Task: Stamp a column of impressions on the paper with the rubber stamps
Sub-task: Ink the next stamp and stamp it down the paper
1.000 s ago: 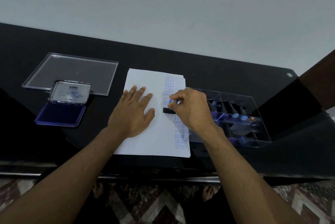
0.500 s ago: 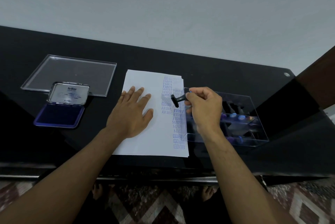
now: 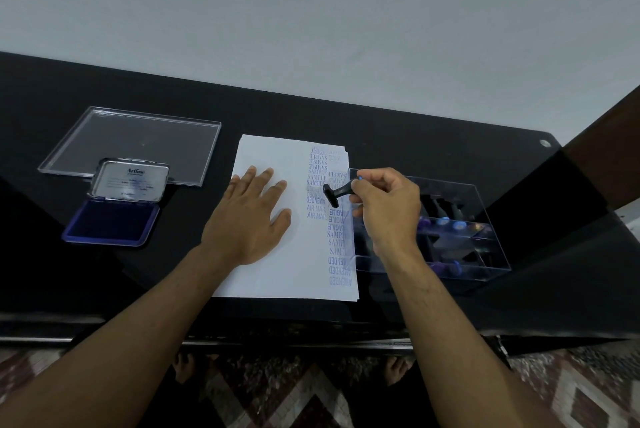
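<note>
Your left hand (image 3: 247, 219) lies flat on the paper (image 3: 277, 261) in the middle of the frame, fingers straight, holding it down. A second ago the stamp (image 3: 335, 195) pressed the paper; now it is lifted and tipped sideways. So that mark is likely done. Your right hand (image 3: 386, 209) pinches its handle, just above the blue words.
</note>
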`<state>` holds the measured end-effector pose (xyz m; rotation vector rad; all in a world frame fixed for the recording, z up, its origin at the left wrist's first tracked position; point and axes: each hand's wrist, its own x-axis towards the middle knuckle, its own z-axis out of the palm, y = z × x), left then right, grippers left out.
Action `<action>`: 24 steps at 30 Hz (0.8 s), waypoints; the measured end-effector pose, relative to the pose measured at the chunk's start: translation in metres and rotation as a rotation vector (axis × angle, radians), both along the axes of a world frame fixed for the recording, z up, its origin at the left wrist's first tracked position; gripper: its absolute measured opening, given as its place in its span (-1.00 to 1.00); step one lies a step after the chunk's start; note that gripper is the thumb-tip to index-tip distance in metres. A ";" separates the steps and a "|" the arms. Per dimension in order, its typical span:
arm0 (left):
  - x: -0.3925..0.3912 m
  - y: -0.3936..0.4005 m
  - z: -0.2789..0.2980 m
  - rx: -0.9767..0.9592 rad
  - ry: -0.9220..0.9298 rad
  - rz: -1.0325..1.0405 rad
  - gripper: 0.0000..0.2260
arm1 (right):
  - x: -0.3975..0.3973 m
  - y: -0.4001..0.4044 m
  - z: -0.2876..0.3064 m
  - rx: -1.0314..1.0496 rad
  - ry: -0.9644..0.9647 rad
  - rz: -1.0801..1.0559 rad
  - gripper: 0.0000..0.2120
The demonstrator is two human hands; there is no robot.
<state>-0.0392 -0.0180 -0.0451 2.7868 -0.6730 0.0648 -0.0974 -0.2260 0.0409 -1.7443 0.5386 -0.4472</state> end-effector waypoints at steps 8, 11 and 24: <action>-0.001 0.000 0.001 -0.004 0.002 -0.002 -0.32 | 0.001 0.000 -0.002 -0.008 0.000 0.004 -0.90; 0.000 0.000 0.001 0.003 -0.001 -0.004 -0.32 | 0.000 0.001 -0.001 -0.018 -0.001 0.008 -0.90; -0.007 0.018 0.017 -0.161 0.021 0.024 -0.42 | 0.001 0.023 0.007 -0.034 -0.030 0.066 -0.88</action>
